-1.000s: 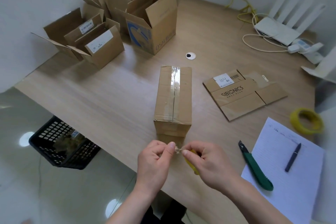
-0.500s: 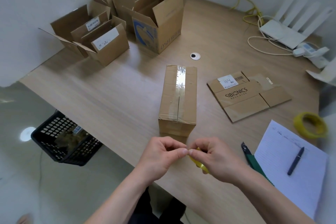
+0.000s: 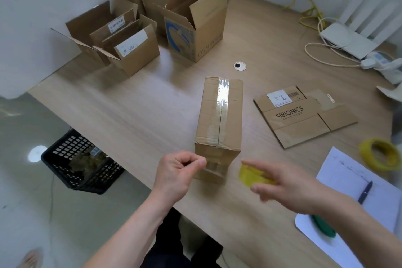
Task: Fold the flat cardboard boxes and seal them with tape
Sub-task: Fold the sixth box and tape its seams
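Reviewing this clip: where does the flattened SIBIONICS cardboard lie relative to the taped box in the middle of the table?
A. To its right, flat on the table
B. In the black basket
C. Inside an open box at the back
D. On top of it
A: the flattened SIBIONICS cardboard lies flat on the table, right of the taped box and apart from it.

We see a white router and yellow cable at the far right of the wooden surface. A pen lies on the paper sheet. A black basket stands on the floor.
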A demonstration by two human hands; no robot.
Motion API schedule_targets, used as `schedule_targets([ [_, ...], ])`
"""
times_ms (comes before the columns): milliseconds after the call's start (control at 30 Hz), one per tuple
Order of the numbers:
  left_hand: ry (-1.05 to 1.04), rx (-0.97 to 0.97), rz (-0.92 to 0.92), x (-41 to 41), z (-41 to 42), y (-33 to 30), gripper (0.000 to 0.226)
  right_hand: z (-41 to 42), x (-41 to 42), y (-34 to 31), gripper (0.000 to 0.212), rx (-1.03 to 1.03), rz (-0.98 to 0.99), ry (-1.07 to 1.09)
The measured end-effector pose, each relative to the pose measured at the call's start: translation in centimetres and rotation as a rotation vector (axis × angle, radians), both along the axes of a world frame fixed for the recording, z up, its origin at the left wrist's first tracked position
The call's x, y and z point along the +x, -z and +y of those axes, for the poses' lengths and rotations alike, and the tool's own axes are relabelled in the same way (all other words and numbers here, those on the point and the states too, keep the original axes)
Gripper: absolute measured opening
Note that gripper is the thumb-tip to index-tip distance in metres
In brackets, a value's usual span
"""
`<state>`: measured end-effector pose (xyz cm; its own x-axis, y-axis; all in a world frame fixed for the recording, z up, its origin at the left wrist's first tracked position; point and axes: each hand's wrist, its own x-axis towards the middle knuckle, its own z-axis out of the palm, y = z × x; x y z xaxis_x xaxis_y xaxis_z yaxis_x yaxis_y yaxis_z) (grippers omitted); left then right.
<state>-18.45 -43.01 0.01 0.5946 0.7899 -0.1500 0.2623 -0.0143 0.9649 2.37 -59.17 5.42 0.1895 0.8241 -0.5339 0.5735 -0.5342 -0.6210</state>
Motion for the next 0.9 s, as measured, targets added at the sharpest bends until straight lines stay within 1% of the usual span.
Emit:
schedule_targets([
  [33,-0.034,0.053,0.001,0.2,0.3,0.1,0.025,0.5,0.1,0.3,0.052,0.019,-0.362,-0.027],
  [67,-0.065,0.110,-0.002,0.5,0.4,0.3,0.025,0.9,-0.1,0.5,0.050,0.085,-0.592,0.000],
  [100,-0.102,0.164,-0.012,0.7,0.7,0.4,0.023,1.4,-0.2,1.0,0.050,0.144,-0.660,0.031],
  [167,-0.144,0.237,-0.027,1.1,1.3,1.0,0.018,2.1,-0.5,2.0,0.048,0.205,-0.671,0.059],
  [333,-0.127,0.417,-0.024,1.3,2.2,2.5,0.014,2.6,-0.7,4.6,0.054,0.307,-0.770,0.063],
  [433,-0.124,0.471,-0.028,1.4,2.6,3.3,0.014,2.8,-0.7,5.3,0.049,0.384,-0.821,0.060],
  [533,-0.115,0.497,-0.039,1.7,3.0,3.7,0.014,3.0,-0.7,5.5,0.045,0.443,-0.864,0.078],
  [633,-0.123,0.509,-0.040,1.9,3.2,4.2,0.012,3.1,-0.6,5.7,0.042,0.451,-0.901,0.088],
  [800,-0.143,0.499,-0.046,2.0,3.5,4.6,0.010,3.6,-0.8,5.9,0.037,0.462,-0.861,0.118],
  [900,-0.147,0.493,-0.040,2.2,3.8,4.6,0.008,3.9,-0.8,5.9,0.035,0.487,-0.870,0.136],
])
